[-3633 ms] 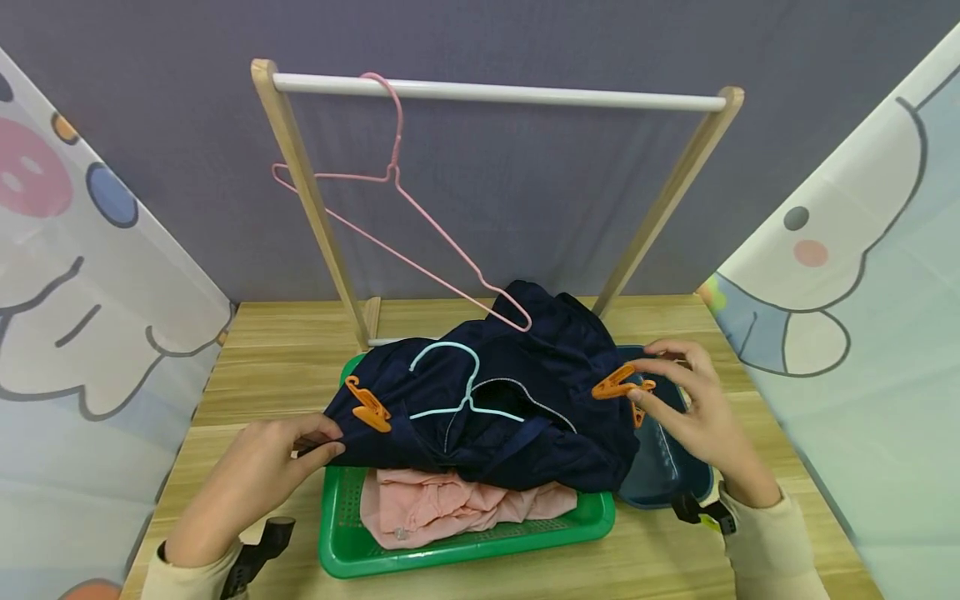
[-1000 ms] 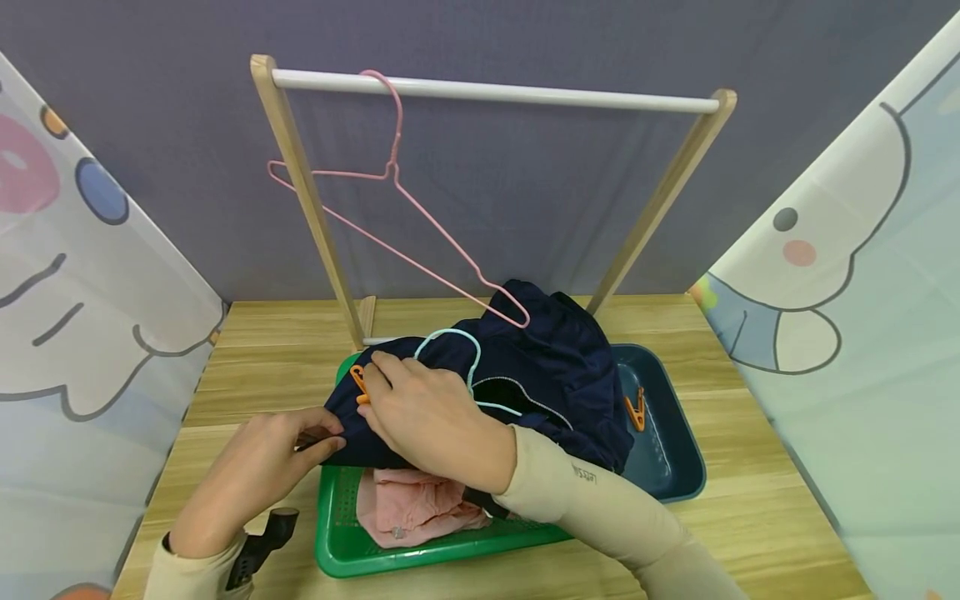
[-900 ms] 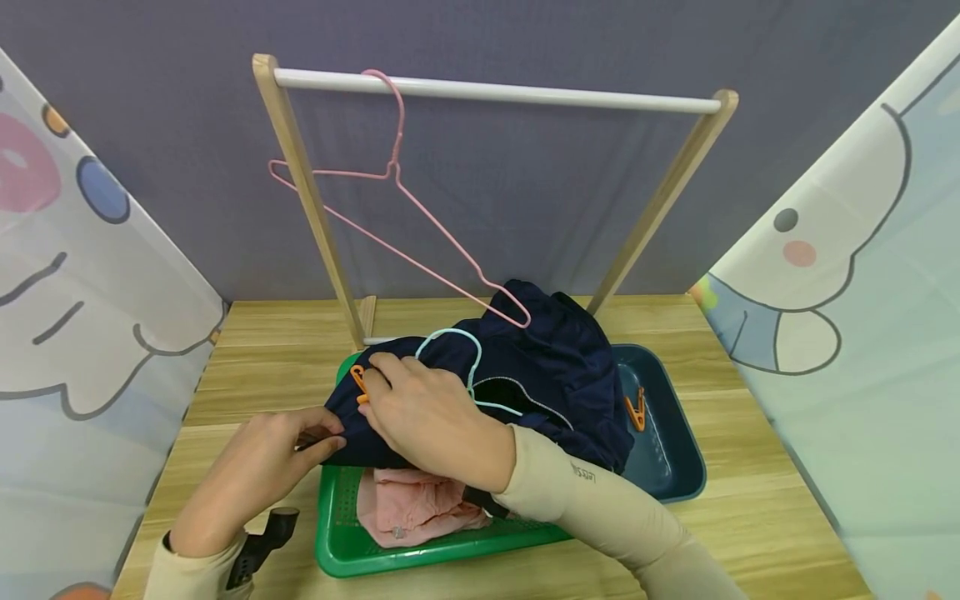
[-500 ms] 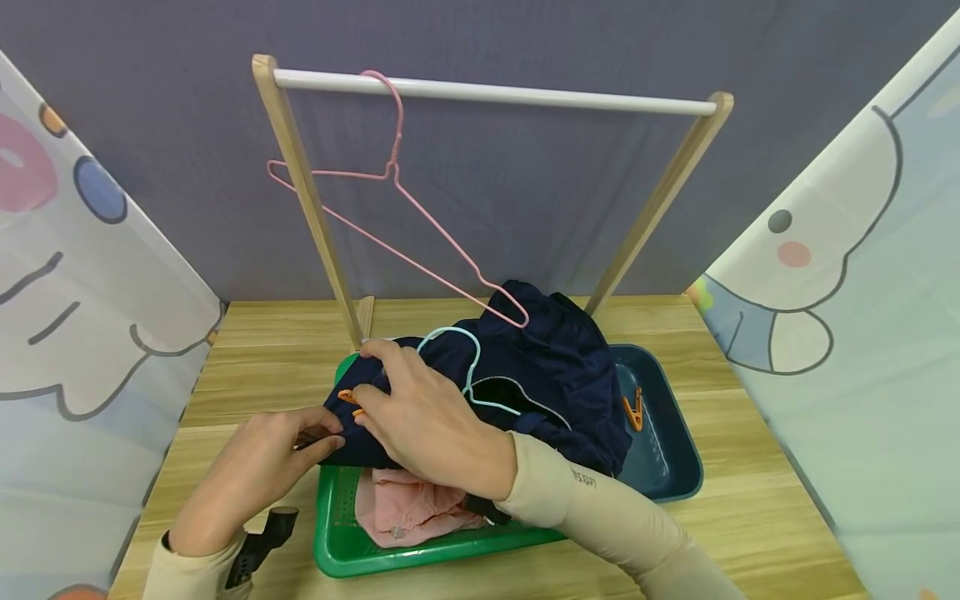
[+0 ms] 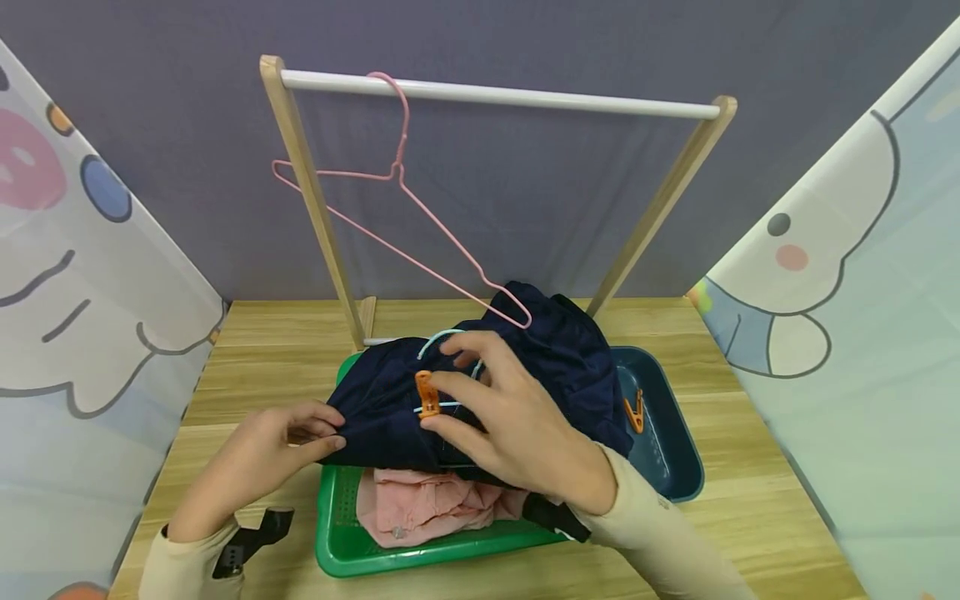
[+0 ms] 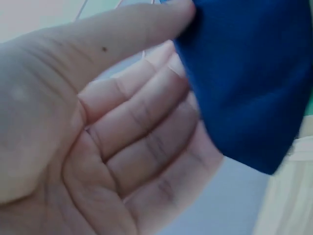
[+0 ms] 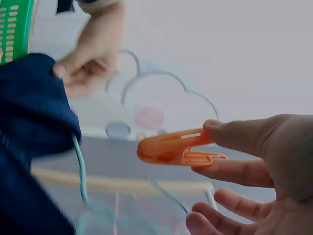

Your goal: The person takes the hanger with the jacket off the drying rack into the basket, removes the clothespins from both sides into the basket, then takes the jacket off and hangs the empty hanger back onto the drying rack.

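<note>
In the head view my left hand (image 5: 273,454) pinches the left edge of a navy garment (image 5: 367,417) draped over a green basket (image 5: 328,517). The cloth corner also shows between thumb and fingers in the left wrist view. My right hand (image 5: 517,417) pinches an orange clothespin (image 5: 426,395) by its handles, above the garment's middle. In the right wrist view the clothespin (image 7: 168,146) appears apart from the cloth. A pale turquoise hanger (image 5: 432,339) pokes out of the garment, partly hidden by the right hand.
A rack with wooden posts and a white rod (image 5: 525,96) stands behind. From it hangs a pink hanger (image 5: 435,225), its lower end over the garment. Folded pink cloth (image 5: 427,504) lies in the basket. A dark blue bin (image 5: 678,450) at right holds another orange clothespin (image 5: 636,411).
My right hand has pulled the clothespin off the garment's left part and moved it right. Earlier it held a clothespin near the blue bin. The left hand stays at the garment's edge.
</note>
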Demonstrator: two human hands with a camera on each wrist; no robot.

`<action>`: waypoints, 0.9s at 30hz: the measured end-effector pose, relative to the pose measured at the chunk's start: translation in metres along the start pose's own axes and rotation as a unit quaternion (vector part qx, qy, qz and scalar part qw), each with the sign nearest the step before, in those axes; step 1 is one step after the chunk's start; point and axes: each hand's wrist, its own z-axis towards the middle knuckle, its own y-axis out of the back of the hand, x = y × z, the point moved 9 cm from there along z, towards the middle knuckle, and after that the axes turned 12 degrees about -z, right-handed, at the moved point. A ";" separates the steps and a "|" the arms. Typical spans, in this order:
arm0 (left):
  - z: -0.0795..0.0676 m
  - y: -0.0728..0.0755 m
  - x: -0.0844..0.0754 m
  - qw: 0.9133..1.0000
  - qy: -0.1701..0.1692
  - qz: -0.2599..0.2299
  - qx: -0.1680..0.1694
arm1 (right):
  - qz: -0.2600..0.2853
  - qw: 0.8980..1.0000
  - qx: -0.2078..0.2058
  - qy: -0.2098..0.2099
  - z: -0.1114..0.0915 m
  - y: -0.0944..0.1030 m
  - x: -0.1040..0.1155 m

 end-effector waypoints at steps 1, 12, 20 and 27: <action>0.000 0.000 0.003 1.000 0.003 -0.021 0.004 | 0.012 1.000 -0.006 -0.009 -0.006 0.007 -0.006; 0.000 0.000 0.025 0.995 0.022 -0.094 0.005 | -0.018 0.985 -0.059 -0.158 -0.098 0.064 -0.097; -0.002 0.001 0.027 0.995 0.009 -0.099 -0.005 | -0.086 0.955 -0.019 -0.282 -0.175 0.066 -0.164; -0.003 0.003 0.028 0.996 0.006 -0.090 -0.013 | -0.104 0.919 0.044 -0.377 -0.220 0.056 -0.199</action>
